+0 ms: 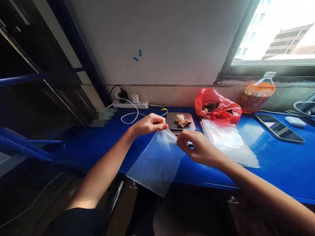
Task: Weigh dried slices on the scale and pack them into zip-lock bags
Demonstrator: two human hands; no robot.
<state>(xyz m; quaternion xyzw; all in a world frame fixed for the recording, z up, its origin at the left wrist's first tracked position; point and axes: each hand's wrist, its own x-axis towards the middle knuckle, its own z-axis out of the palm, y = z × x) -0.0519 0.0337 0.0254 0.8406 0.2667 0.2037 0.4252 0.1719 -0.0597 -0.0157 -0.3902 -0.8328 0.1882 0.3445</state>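
- A blue tabletop spans the view.
- A clear plastic bag hangs over its front edge, top pinched between the closed fingertips of the left hand and right hand.
- Stacked clear bags lie to the right.
- A red bag sits by the back edge.
- Nearby, a flat scale carries two brownish pieces.

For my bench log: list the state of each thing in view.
Clear plastic bag: hanging
Left hand: grip closed on bag
Right hand: grip closed on bag
Red plastic bag: open
Clear bag stack: flat
Digital scale: bearing two mushroom-like pieces
Orange-labelled bottle: capped
Smartphone: face up, screen dark
Earbud case: closed
Power strip: plugs inserted
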